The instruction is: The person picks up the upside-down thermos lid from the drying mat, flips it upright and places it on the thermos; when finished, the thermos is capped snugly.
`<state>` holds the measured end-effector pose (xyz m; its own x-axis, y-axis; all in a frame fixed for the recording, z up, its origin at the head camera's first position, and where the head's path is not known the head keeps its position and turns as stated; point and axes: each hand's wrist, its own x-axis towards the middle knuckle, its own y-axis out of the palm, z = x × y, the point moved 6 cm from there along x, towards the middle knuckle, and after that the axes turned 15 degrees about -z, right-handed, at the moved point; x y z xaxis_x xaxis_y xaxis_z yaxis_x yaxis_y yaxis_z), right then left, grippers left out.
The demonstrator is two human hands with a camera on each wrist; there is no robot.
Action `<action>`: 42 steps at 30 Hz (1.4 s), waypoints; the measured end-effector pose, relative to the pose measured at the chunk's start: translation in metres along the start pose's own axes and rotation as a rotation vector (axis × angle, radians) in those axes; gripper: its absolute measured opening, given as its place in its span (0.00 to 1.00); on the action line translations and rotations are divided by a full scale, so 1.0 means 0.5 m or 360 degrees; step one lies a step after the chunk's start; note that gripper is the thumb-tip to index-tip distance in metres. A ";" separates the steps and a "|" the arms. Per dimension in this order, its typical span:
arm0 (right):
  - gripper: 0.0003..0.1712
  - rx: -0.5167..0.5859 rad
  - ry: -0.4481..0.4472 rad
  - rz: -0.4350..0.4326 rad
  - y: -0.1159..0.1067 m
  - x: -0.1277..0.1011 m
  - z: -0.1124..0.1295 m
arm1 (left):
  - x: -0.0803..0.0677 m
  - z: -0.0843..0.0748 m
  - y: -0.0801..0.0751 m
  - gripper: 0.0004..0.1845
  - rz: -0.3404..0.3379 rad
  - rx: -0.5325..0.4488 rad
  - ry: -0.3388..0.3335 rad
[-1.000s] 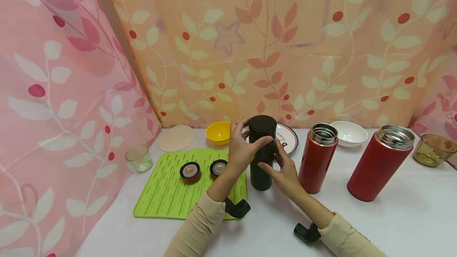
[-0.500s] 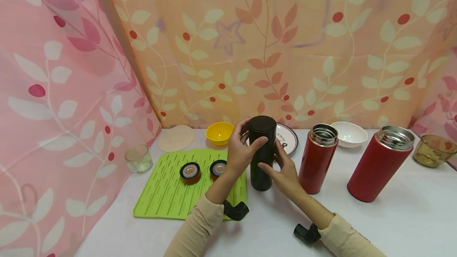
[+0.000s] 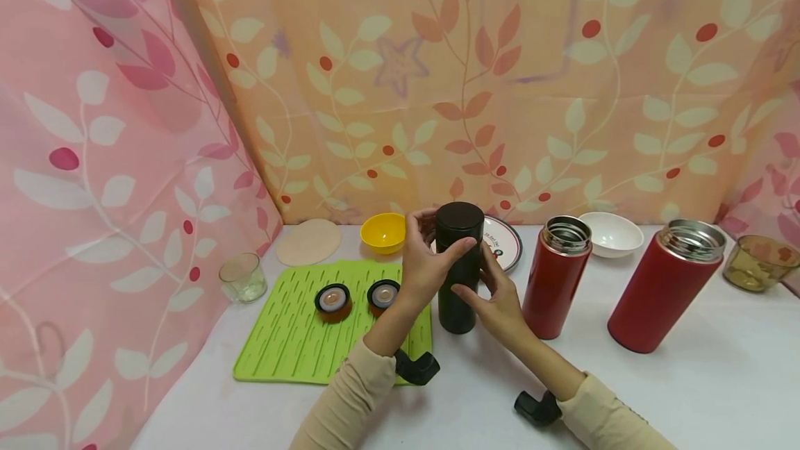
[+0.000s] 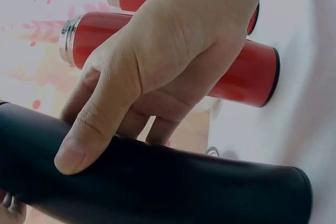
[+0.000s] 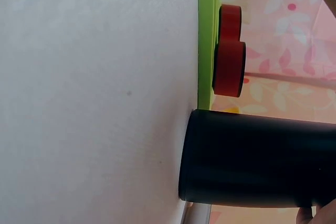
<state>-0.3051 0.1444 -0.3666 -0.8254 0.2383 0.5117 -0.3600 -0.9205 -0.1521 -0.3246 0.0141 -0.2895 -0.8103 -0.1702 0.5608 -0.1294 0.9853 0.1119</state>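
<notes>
Left hand is wrapped around the upper part of the black flask, thumb lying across the front just under the cap and the other fingers curled round the back. Right hand cups the same flask lower down from the other side, thumb pressed on the body and fingers behind it. The flask stands upright on the white counter, lid on, its base just off the edge of the green mat.

Left of the left hand, two red lids sit side by side on that mat, close to the wrist. Just beyond the hands there's a yellow bowl and a patterned plate partly hidden behind the flask. Right of the right hand, a red flask stands open and near, then a bigger red flask further out, also open. A white bowl sits behind those two.
</notes>
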 end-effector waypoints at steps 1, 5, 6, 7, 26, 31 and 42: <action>0.50 0.0011 0.0003 0.0002 -0.001 0.000 0.006 | 0.000 0.001 -0.001 0.34 0.0015 -0.0030 -0.0001; 0.49 0.0018 -0.0007 0.0009 -0.004 -0.004 0.040 | -0.001 0.002 -0.003 0.30 0.0098 -0.0107 -0.0004; 0.49 0.0017 -0.0012 0.0009 -0.005 -0.005 0.047 | -0.003 0.001 -0.003 0.30 0.0122 -0.0112 -0.0003; 0.49 0.0007 -0.0011 0.0011 -0.005 -0.006 0.052 | -0.004 0.002 -0.002 0.29 0.0141 -0.0110 0.0001; 0.50 -0.0010 -0.0022 0.0006 0.001 0.002 -0.006 | -0.003 -0.001 0.002 0.34 0.0063 0.0021 0.0094; 0.50 -0.0011 -0.0034 -0.0001 0.000 0.003 -0.008 | -0.003 0.006 -0.009 0.30 0.0202 -0.0122 0.0035; 0.51 -0.0045 0.0004 0.0012 0.001 -0.002 -0.007 | -0.004 -0.007 0.004 0.40 -0.0045 0.0097 0.0092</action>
<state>-0.3061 0.1451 -0.3701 -0.8293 0.2325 0.5082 -0.3660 -0.9131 -0.1794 -0.3213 0.0164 -0.2873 -0.7717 -0.1972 0.6047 -0.1878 0.9790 0.0795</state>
